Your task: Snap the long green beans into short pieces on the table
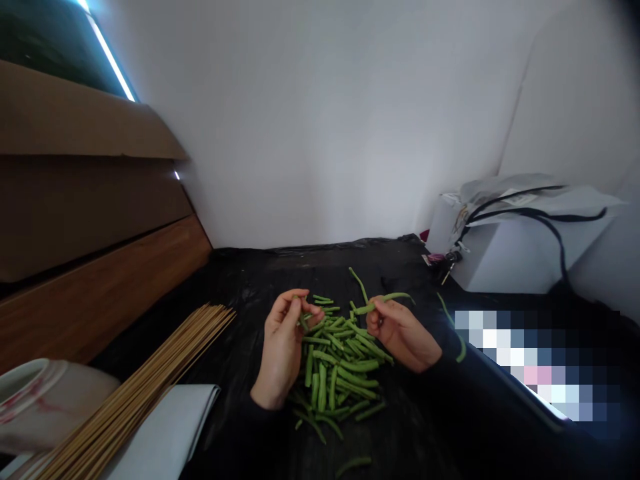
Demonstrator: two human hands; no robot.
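Note:
A heap of cut green beans [345, 373] lies on the black plastic sheet, below and between my hands. Over its right side, my right hand [403, 333] pinches a long green bean [393, 297] that points out to both sides of the fingers. At the heap's left edge is my left hand [283, 340], its thumb pressed toward the fingertips on a small green piece, probably of bean, mostly hidden by the fingers. Another long bean [358, 283] lies just beyond the heap, and a curved one [453, 327] rests to the right of my right hand.
Thin wooden sticks [165, 360] lie in a bundle at the left, beside a whitish tub [55, 400] and a folded white sheet [163, 433]. A white box [515, 257] with black straps stands at the right by the wall. A lit, pixelated screen [525, 367] is at lower right.

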